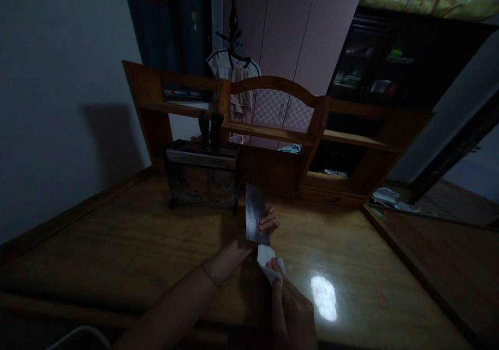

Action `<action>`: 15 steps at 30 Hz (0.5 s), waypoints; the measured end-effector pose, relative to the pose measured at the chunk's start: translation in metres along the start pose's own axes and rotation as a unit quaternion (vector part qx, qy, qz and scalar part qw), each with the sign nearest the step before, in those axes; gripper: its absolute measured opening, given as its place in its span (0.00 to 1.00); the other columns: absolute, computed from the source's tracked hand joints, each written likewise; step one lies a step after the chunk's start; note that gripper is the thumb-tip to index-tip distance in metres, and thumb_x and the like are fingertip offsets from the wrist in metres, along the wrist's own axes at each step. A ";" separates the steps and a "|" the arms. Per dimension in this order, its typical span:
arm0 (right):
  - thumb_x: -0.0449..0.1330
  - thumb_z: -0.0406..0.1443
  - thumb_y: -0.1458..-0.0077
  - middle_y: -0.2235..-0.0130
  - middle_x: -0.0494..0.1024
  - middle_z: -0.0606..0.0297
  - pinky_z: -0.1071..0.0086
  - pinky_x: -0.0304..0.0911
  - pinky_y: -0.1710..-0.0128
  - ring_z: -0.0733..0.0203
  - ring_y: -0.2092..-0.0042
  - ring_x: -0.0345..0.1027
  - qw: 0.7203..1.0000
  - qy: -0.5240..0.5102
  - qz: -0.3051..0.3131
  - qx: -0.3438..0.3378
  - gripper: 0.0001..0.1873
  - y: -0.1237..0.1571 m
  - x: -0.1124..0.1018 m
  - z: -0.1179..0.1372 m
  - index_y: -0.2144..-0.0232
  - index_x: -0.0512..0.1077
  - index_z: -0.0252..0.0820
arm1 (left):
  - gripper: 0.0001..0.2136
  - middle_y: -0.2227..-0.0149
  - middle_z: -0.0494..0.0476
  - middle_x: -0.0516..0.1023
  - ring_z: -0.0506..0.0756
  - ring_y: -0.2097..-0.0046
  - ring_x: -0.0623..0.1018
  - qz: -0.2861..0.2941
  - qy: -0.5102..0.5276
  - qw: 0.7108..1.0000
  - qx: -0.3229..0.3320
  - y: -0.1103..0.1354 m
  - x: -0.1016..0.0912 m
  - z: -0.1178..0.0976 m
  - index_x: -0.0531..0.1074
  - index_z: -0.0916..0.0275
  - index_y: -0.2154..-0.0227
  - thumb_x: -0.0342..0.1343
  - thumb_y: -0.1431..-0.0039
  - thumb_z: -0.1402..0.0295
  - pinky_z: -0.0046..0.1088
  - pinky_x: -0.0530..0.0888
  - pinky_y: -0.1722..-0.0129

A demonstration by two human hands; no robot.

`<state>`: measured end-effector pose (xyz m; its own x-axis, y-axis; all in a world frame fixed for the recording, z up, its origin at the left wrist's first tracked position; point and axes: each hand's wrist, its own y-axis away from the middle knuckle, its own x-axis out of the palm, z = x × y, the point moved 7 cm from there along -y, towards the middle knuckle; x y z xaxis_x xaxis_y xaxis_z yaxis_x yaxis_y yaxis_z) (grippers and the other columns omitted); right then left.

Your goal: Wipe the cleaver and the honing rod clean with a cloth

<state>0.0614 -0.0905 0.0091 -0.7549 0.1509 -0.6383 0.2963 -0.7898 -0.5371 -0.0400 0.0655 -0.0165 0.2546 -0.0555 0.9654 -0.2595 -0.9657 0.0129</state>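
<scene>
A wide grey metal blade (pixel 255 215), shaped like a cleaver's, is held up over the wooden tabletop. My left hand (pixel 270 221) reaches behind it, fingers curled round its right edge onto the front face. A bracelet circles that wrist. Below the blade, a white tissue (pixel 265 256) is pinched in my right hand (pixel 290 298), wrapped about the cleaver's lower end. The tissue and fingers hide the handle there. To the left stands a knife holder (pixel 202 157) with a dark top, see-through front and two black handles (pixel 210 129) sticking up.
The wooden tabletop (pixel 156 246) carries a bright light reflection at right. Behind it rises a wooden shelf unit (pixel 273 168) with an arched opening. Clothes (pixel 234 66) hang on a rack before pink cabinets (pixel 292 33). A pale wall (pixel 58 105) borders the left.
</scene>
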 end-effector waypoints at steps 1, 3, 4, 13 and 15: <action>0.45 0.33 0.37 0.44 0.68 0.55 0.61 0.65 0.47 0.53 0.43 0.62 1.000 -0.005 -0.008 -0.010 0.21 0.005 0.001 -0.002 0.44 0.65 0.40 | 0.15 0.50 0.60 0.69 0.55 0.54 0.73 0.001 0.002 1.000 -0.002 0.000 0.000 0.001 0.67 0.62 0.51 0.51 0.39 0.63 0.39 0.73 0.56; 0.44 0.33 0.37 0.45 0.69 0.56 0.61 0.66 0.48 0.53 0.43 0.62 0.999 -0.016 -0.047 -0.013 0.21 0.015 0.001 -0.007 0.45 0.66 0.41 | 0.14 0.54 0.59 0.71 0.53 0.58 0.74 0.006 0.006 1.000 -0.007 -0.002 0.000 0.003 0.68 0.63 0.53 0.51 0.38 0.63 0.36 0.74 0.59; 0.44 0.33 0.37 0.46 0.71 0.57 0.61 0.66 0.48 0.53 0.44 0.63 0.998 -0.020 -0.062 -0.011 0.21 0.020 0.002 -0.009 0.45 0.66 0.42 | 0.11 0.59 0.58 0.73 0.51 0.63 0.74 0.008 0.007 1.000 -0.009 -0.003 0.000 0.004 0.69 0.64 0.56 0.50 0.38 0.64 0.32 0.74 0.62; 0.49 0.31 0.39 0.53 0.77 0.59 0.67 0.70 0.53 0.55 0.50 0.70 0.983 0.020 -0.169 -0.065 0.17 0.041 -0.012 0.004 0.51 0.72 0.42 | 0.13 0.82 0.45 0.54 0.43 0.84 0.58 0.040 0.027 0.998 -0.034 -0.004 0.009 0.010 0.65 0.64 0.73 0.39 0.36 0.76 0.21 0.68 0.76; 0.52 0.32 0.40 0.56 0.79 0.60 0.68 0.70 0.55 0.54 0.52 0.73 0.983 0.032 -0.175 -0.051 0.16 0.047 -0.019 0.000 0.53 0.74 0.44 | 0.13 0.83 0.45 0.54 0.44 0.85 0.57 0.028 0.017 0.999 -0.035 -0.003 0.010 0.010 0.66 0.63 0.72 0.39 0.37 0.75 0.24 0.70 0.74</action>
<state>0.0899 -0.1309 -0.0042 -0.7840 0.4423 -0.4355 0.0841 -0.6194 -0.7805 -0.0279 0.0649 -0.0091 0.2064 -0.0987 0.9735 -0.3368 -0.9413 -0.0240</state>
